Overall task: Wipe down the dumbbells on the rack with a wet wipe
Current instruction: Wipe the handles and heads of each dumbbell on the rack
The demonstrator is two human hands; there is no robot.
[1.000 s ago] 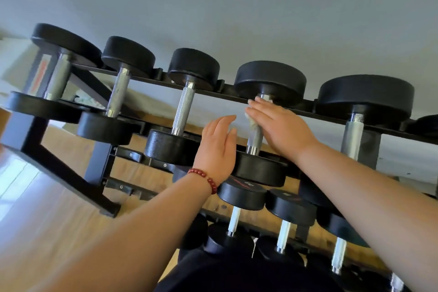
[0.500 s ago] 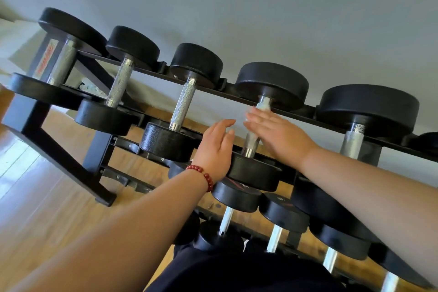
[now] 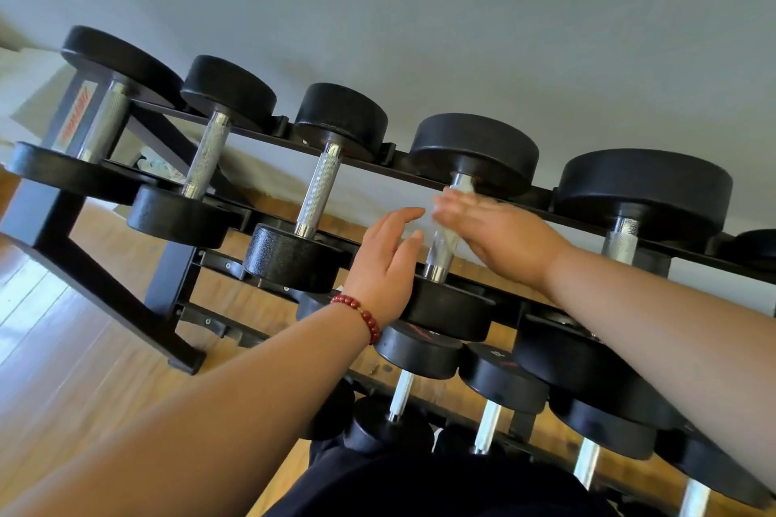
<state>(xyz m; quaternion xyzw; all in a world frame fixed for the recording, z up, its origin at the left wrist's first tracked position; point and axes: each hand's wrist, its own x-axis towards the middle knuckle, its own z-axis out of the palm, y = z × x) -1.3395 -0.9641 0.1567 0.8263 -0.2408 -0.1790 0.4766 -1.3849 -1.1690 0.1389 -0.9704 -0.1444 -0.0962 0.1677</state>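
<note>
A black rack (image 3: 54, 218) holds the dumbbells (image 3: 319, 189). The fourth dumbbell (image 3: 474, 151) from the left has the right hand (image 3: 499, 239) lying flat and blurry on its handle (image 3: 436, 260) — a pale wipe (image 3: 446, 234) under it. The left hand (image 3: 388, 260) is spread open just beside.

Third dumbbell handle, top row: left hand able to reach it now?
Probably yes: the left hand is open, and the third handle stands bare just beside it, with nothing between them.
</note>
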